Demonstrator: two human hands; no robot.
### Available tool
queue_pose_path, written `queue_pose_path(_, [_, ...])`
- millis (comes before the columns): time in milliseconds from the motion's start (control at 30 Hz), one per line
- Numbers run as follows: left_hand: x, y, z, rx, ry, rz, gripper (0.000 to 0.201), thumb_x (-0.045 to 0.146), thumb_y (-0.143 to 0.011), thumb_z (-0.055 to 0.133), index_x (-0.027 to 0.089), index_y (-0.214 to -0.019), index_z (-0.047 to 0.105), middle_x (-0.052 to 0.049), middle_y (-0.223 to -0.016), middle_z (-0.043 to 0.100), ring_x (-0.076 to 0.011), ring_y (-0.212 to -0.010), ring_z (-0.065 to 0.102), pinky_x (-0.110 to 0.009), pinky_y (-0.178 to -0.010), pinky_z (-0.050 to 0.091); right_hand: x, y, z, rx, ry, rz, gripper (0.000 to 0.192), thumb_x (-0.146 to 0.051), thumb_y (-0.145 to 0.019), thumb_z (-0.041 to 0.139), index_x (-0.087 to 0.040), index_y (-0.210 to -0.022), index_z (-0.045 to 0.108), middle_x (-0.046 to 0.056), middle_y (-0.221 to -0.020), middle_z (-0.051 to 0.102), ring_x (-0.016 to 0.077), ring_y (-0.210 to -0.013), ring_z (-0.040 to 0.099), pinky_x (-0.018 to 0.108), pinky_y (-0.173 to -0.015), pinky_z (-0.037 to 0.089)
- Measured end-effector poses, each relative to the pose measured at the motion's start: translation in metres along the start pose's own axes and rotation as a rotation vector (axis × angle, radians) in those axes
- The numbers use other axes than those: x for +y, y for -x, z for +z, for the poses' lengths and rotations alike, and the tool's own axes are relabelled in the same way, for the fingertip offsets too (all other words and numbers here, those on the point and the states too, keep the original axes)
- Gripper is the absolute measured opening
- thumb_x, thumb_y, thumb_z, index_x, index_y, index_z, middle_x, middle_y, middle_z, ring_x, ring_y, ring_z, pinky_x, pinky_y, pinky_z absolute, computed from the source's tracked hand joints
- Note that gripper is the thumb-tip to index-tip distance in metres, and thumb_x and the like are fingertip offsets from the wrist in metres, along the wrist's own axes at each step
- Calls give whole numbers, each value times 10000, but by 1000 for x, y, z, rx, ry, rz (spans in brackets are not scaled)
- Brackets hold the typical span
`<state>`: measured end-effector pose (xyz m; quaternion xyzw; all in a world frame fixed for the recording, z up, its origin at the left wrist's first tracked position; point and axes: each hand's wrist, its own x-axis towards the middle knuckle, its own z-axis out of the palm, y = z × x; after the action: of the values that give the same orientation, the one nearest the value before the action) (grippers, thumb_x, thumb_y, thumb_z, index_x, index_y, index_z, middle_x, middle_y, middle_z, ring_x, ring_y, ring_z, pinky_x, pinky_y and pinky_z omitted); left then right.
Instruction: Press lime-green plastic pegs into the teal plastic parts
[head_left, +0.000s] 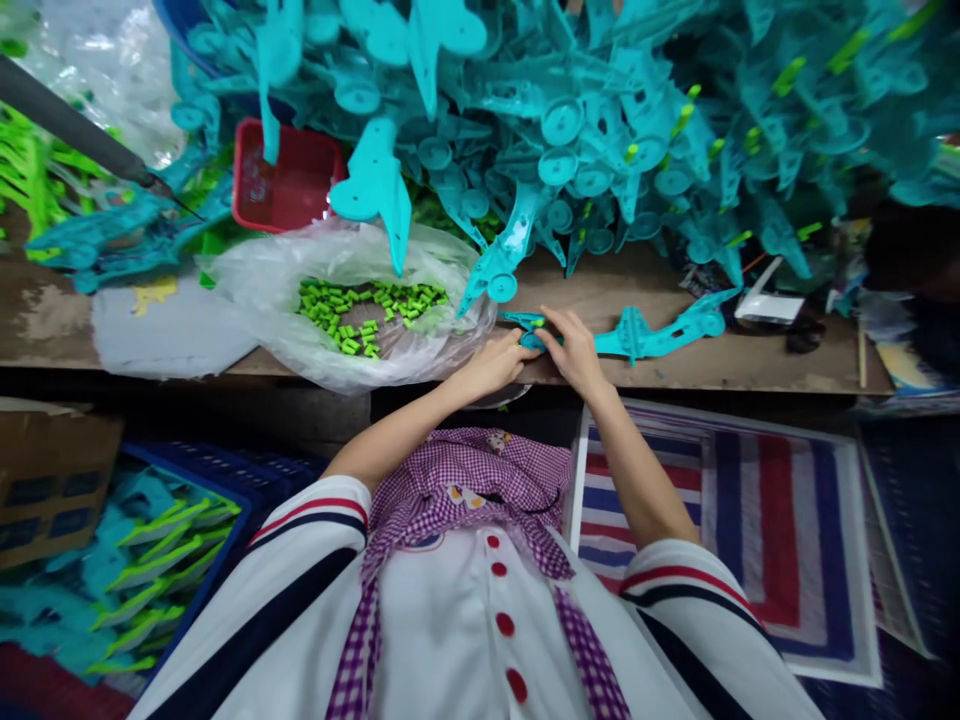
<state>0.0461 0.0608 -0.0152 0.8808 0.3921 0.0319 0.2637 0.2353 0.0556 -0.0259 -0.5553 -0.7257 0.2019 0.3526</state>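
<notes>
A long turquoise plastic part (660,335) lies along the front of the bench, its left end between my hands. My left hand (495,362) is closed at that end, fingertips pressed against the part. From the right, my right hand (574,350) curls over the same end, with thumb and fingers on it. A small bright green piece (538,323) shows at the right fingertips, on or against the part. Just left of my hands, a clear plastic bag (262,300) lies spread open with many short green pieces (360,340) in it.
Turquoise parts (562,120) are heaped high behind my hands, and some hang forward over the bag. A red bin (289,185) stands behind the bag. A dark pointed tool (82,125) reaches in from upper left. Below the bench are a blue crate (217,560) and a striped panel (780,540).
</notes>
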Motion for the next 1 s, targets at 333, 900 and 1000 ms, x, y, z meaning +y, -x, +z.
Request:
queue_pose_path(333, [-5, 0, 3, -19, 27, -13, 446, 173, -948, 422, 279, -1339, 607, -104, -1322, 499, -244, -1031, 621, -410, -931, 494, -36, 147, 90, -237, 401, 436, 410, -522, -918, 529, -155, -1081, 614, 173, -1064, 666, 319, -992, 570, 463, -883, 355])
queue_pose_path(900, [4, 2, -8, -70, -52, -56, 453, 200, -958, 435, 291, -1377, 582, -113, -1344, 500, -261, -1031, 642, -399, -909, 504, -17, 141, 103, -523, 483, 553, 288, -122, -928, 410, -151, -1015, 683, 190, -1029, 674, 309, -997, 530, 488, -897, 336])
queue_pose_path(1000, [1, 15, -13, -57, -88, -86, 454, 200, -955, 442, 300, -1375, 583, -107, -1355, 492, -249, -1019, 645, -379, -896, 507, -24, 137, 73, -539, 369, 457, 187, -190, -928, 510, -202, -873, 688, 106, -967, 691, 251, -923, 572, 418, -886, 383])
